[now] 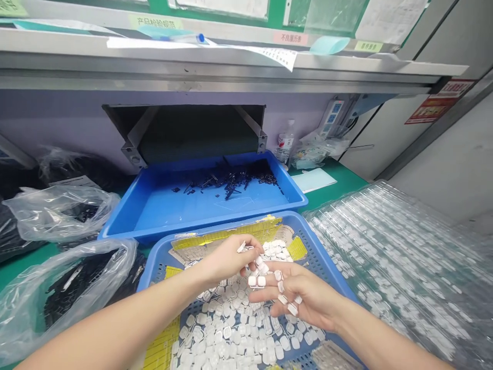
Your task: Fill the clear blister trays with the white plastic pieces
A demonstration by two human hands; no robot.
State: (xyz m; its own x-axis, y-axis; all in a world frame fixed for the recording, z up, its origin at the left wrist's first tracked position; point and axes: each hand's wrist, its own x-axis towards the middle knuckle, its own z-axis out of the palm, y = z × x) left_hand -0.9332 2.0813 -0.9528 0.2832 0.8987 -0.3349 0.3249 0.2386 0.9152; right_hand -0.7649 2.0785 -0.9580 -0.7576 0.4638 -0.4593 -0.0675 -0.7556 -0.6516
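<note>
Many small white plastic pieces lie in a blue perforated basket lined in places with yellow tape. My left hand is over the basket, its fingers curled around a few white pieces. Just to its right, my right hand is turned palm up, with several white pieces lying across its fingers and palm. The fingertips of both hands are close together near one piece; whether they touch is hard to tell.
Behind the basket sits a blue tray with small black parts. Plastic bags of black parts stand at the left. Clear trays of white pieces are stacked at the right. A bottle stands at the back; a shelf hangs above.
</note>
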